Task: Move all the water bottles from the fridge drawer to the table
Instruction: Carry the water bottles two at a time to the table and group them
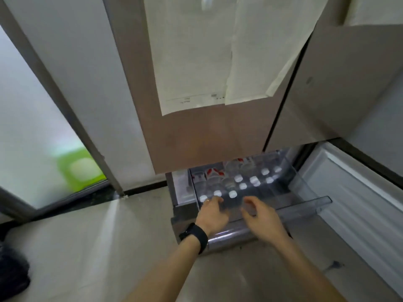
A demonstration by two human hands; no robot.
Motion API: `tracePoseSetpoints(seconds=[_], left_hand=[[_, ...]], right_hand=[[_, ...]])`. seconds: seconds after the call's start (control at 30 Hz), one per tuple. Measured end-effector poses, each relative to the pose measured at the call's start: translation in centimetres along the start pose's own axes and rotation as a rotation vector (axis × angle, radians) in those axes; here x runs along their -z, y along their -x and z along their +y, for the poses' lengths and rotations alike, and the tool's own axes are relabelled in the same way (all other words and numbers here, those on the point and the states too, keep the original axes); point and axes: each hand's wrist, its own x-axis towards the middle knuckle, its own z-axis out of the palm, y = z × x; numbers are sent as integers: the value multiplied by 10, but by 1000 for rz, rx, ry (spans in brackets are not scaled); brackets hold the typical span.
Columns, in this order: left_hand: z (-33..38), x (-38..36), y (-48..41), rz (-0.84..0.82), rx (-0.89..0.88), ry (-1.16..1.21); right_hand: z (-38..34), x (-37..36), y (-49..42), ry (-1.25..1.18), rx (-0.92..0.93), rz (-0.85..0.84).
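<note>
The fridge drawer [306,206] is pulled out beneath the closed upper door [196,140]. The water bottles [233,194] lie inside it in rows, white caps facing the front; several carry red labels.

Left hand [212,211] – black watch [197,235] on the wrist – reaches over the drawer front, fingers relaxed, tips close to the front-row caps. Motion blur makes contact uncertain. Right hand [260,216] hovers just beside it above the drawer's front edge, fingers loosely curled, holding nothing.

Paper sheets [196,62] hang on the door.
</note>
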Motion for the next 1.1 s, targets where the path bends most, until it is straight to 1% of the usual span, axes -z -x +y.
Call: tracePoseSetpoints(seconds=[0.07,0.17,0.23,0.3,0.33,0.4,0.5,0.6,0.67,0.73,0.8,0.87,0.93,0.97,1.0,1.03,1.1], left_hand=[[4,-14,-36,59,126,194],[-6,-31,-85,192,352,456],[-32,-44,-118,250,488,565],[-55,-54,-144,315,590,618],[-56,-53,-149,345,632,633],[-57,-53,-156,376,658,615],[-62,-54,-170,416,655,527],[-42,-52,-167,399,692,425],[-30,-47,-162,391,689,342],[-29,-43,-163,387,668,251],[-36,-46,-163,367,702,273],[-38,-48,-164,425,692,317],[-32,-46,-162,374,706,290],[-30,-46,-163,412,724,290],[-27,-47,-161,434,736,307],[-25,-49,-159,405,729,278],[-26,-52,-156,372,724,237]], right_hand=[[6,1,-41,-8,7,-79],[16,-10,-97,-68,-35,-194],[22,-24,-127,-76,-38,-300],[32,-43,-150,-35,-10,-414],[36,-51,-157,-24,-10,-458],[43,-71,-170,-31,-33,-508],[41,-92,-187,-31,-62,-549],[39,-103,-204,-75,-166,-555],[38,-107,-210,-84,-186,-568],[35,-109,-211,-34,-179,-554],[33,-106,-209,29,-145,-513],[34,-99,-208,166,-71,-466],[33,-91,-208,273,-15,-470],[34,-88,-208,286,-23,-477],[36,-86,-207,273,-47,-489],[38,-82,-205,215,-86,-507],[43,-78,-200,-39,-219,-544]])
